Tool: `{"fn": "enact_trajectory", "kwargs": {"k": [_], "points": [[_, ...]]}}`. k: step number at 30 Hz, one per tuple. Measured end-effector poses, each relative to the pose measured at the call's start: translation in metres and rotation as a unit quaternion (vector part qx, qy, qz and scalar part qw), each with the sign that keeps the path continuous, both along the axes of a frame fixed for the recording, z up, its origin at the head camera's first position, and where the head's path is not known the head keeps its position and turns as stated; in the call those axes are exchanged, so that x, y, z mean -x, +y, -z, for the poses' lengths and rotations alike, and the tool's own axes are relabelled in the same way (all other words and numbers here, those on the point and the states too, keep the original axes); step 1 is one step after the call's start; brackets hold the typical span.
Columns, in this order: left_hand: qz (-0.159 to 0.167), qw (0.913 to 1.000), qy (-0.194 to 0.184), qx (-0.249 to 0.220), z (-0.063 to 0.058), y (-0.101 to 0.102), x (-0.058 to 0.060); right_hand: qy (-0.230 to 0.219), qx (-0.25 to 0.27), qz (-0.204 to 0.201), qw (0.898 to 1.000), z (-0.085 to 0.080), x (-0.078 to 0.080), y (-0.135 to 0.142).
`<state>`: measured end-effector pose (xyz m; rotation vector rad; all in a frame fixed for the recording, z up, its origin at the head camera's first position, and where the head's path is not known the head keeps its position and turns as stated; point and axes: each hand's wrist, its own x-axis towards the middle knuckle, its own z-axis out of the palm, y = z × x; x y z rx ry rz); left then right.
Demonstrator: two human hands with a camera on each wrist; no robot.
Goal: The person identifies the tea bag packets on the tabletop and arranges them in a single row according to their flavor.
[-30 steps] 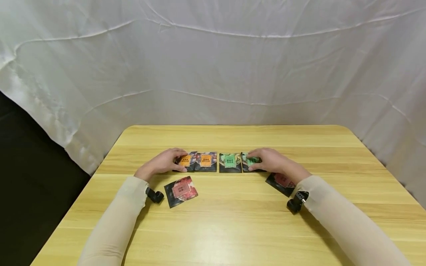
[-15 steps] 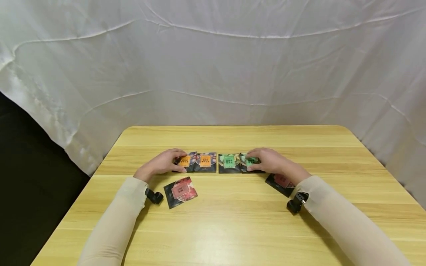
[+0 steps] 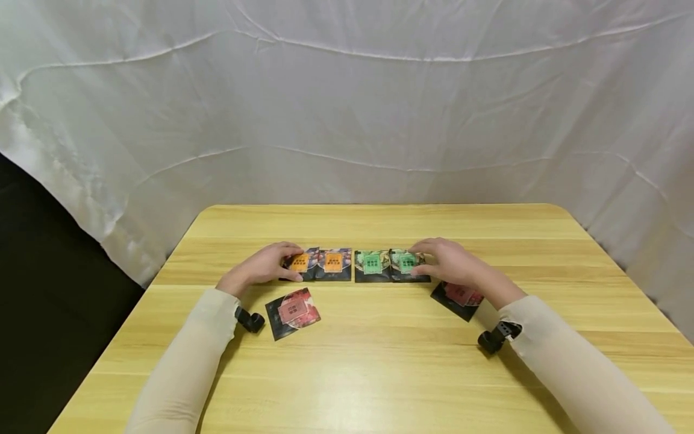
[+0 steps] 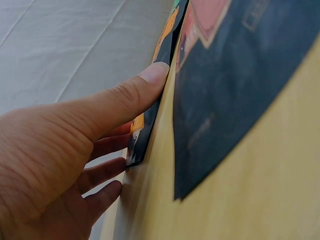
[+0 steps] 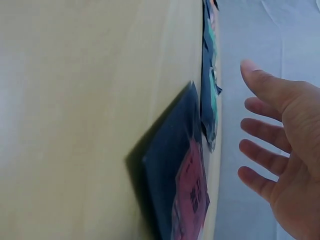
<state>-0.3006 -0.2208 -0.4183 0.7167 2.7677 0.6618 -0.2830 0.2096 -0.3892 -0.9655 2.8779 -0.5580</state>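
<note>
Thumb and fingers of the left hand (image 3: 264, 264) grip the outer orange-labelled sachet (image 3: 301, 261); the right hand (image 3: 451, 263), fingers spread, hovers at the outer green-labelled sachet (image 3: 403, 263) (two matching sachets (image 3: 334, 263) between). Red-labelled sachets (image 3: 293, 310) lie nearer on the wooden table (image 3: 347, 355).

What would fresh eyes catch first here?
Two orange-labelled sachets and two green-labelled sachets, lined up across the wood-grain table. The left hand holds the row's left end; the right hand hovers at its right. Nearer the camera, two red-labelled sachets lie skewed.
</note>
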Motion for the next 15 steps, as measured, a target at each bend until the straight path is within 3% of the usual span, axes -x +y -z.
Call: {"fn": "enact_trajectory", "kwargs": {"k": [6,15], "points": [[-0.001,1.0000,-0.003,0.001,-0.001,0.000,-0.001,-0.018,0.017,0.026,0.999,-0.003,-0.010,0.015],[0.001,1.0000,-0.005,-0.001,-0.003,0.001,-0.002,-0.003,0.036,0.036,0.999,-0.001,-0.022,0.037]]}}
